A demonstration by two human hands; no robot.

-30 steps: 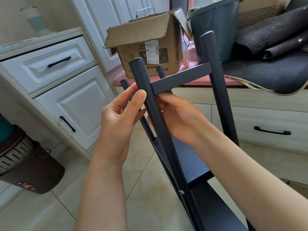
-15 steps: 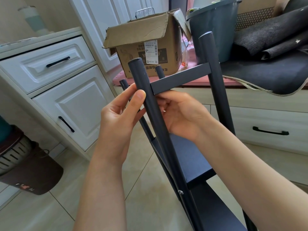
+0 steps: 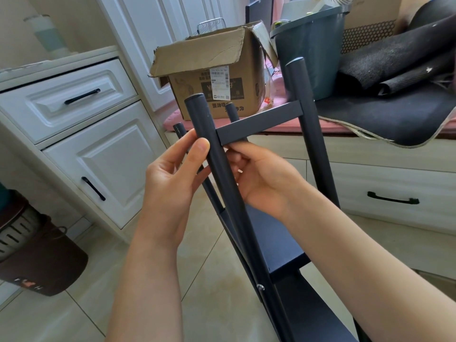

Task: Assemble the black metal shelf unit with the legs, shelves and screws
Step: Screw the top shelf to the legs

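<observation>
Shelf unit [image 3: 283, 248]: black metal frame, tilted, centre of view, rising from the tiled floor toward the far bench.
Near leg [image 3: 222, 183]: round tube, runs from lower right up to a capped end at centre.
Right leg [image 3: 312, 134]: parallel tube, further right, capped end higher in view.
Crossbar [image 3: 259, 125]: flat bar joining the near leg and right leg just below their ends.
Far legs: two more tube ends show behind the near leg.
Shelf [image 3: 276, 243]: dark panel between the legs, below the hands.
Screw [image 3: 260, 287]: silver head seated in the near leg, low down.
Left hand [image 3: 170, 191]: left of the near leg; thumb and forefinger pinch the tube at crossbar height.
Right hand [image 3: 261, 176]: right of the near leg, under the crossbar; fingers curled against the tube, a small silver part between them; grasp on the tube itself cannot be told.
Box [image 3: 214, 77]: open cardboard, on the far bench.
Bin [image 3: 311, 50]: grey, right of the box.
Cabinet [image 3: 81, 134]: white, black handles, left.
</observation>
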